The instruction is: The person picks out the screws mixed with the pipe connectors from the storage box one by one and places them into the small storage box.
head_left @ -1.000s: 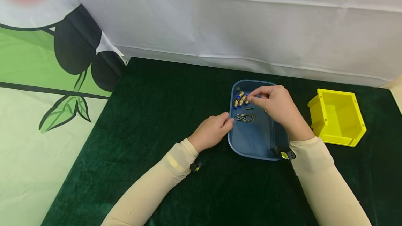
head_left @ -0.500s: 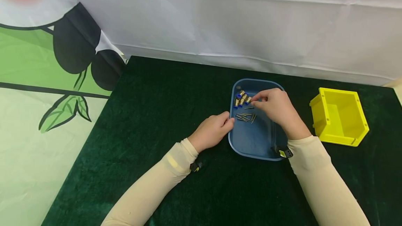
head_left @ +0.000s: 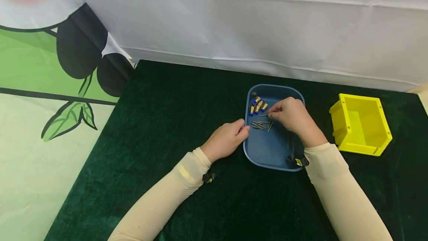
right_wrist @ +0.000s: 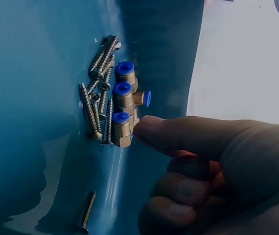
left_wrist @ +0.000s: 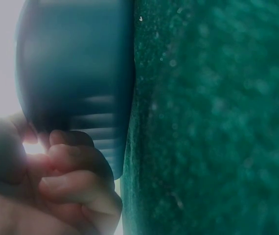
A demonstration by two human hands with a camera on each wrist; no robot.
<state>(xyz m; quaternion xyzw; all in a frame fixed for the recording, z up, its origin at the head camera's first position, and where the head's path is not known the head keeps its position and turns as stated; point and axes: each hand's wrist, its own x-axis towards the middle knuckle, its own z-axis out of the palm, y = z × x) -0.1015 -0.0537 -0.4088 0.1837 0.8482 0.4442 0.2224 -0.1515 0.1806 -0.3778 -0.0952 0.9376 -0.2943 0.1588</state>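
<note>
My left hand (head_left: 226,140) grips the left rim of a blue plastic tray (head_left: 267,166), its fingers (left_wrist: 76,183) curled against the outer wall in the left wrist view. Over the tray, my right hand (head_left: 290,116) has thumb and index fingertips right at one end of a lone screw (head_left: 263,115). I cannot tell whether they pinch it. Beside that screw lie several brass push-in fittings (right_wrist: 124,98) with blue collars. A cluster of screws (head_left: 259,125) lies just nearer to me. Another screw (right_wrist: 88,211) lies apart, hidden by the right hand in the head view.
A yellow open-front bin (head_left: 361,122) stands to the right of the tray. Dark green cloth (head_left: 180,99) covers the table. Behind it hangs a white sheet (head_left: 234,25), with a printed green and black drawing at the left.
My right hand has moved slightly toward me, from the fittings to the lone screw's end, uncovering the rightmost fitting. The left hand keeps its hold on the tray.
</note>
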